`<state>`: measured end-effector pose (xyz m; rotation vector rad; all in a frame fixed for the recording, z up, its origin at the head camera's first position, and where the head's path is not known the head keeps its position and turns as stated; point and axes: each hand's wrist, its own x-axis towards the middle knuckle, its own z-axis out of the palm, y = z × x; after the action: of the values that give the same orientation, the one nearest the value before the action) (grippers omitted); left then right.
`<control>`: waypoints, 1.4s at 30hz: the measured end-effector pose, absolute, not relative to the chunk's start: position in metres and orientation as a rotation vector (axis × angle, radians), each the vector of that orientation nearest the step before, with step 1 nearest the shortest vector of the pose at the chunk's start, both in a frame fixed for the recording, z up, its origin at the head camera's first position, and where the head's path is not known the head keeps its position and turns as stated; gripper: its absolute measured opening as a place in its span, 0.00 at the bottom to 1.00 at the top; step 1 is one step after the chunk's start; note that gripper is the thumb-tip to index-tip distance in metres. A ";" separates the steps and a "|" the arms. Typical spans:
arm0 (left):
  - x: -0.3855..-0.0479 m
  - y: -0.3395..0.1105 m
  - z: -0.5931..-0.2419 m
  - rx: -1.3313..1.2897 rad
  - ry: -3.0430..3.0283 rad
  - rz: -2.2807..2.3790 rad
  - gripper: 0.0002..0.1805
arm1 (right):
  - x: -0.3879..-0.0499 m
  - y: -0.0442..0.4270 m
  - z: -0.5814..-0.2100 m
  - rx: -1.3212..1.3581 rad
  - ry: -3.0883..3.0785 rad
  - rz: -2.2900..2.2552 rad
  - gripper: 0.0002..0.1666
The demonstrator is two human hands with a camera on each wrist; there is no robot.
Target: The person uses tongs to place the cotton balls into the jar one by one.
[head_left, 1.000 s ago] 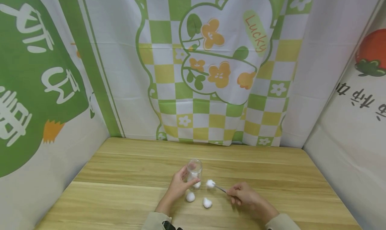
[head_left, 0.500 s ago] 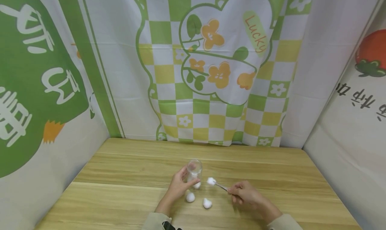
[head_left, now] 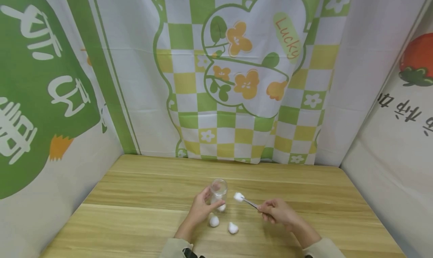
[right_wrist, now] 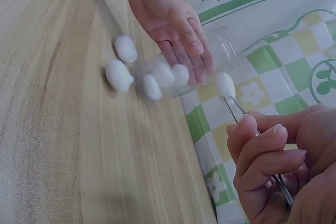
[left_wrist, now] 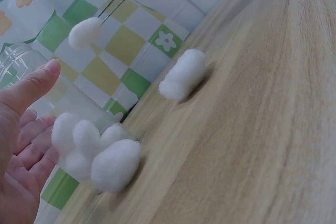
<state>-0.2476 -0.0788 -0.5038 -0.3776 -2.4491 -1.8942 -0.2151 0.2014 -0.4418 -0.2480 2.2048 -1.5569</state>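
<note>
My left hand [head_left: 199, 209] grips an upright clear glass jar [head_left: 219, 189], thumb on the near side and fingers round the far side. Several white cotton balls [right_wrist: 163, 75] lie at the bottom of the jar. Off to the right, my right hand [head_left: 279, 212] pinches metal tweezers [head_left: 250, 202]. Their tips hold a cotton ball [head_left: 238, 196], raised off the table, beside the jar and apart from it. Two loose cotton balls, one nearer the jar [head_left: 214, 221] and one farther right [head_left: 233, 228], rest on the tabletop in front.
The wooden table [head_left: 152, 183] reaches back to a hanging green-and-yellow checked cloth [head_left: 224, 134]. Printed cloths stand along the left [head_left: 50, 100] and right [head_left: 389, 145] sides. A black band [head_left: 190, 252] is on the left wrist.
My right hand has lifted the tweezers and their cotton ball, which moved up and slightly right, away from the tabletop. The left hand and jar stay in place.
</note>
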 end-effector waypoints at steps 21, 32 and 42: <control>-0.248 -0.079 -0.505 -0.383 -2.448 -1.898 0.42 | -0.216 0.201 -0.419 -0.337 2.215 -1.578 0.13; -0.246 -0.080 -0.501 -0.394 -2.437 -1.909 0.41 | -0.216 0.196 -0.410 -0.345 2.210 -1.591 0.13; -0.245 -0.079 -0.502 -0.392 -2.413 -1.934 0.40 | -0.217 0.191 -0.407 -0.330 2.224 -1.602 0.13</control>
<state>-0.2454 -0.0793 -0.5016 -0.3918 -2.4129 -1.9341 -0.2173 0.1914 -0.4071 -0.3304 2.2236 -1.6016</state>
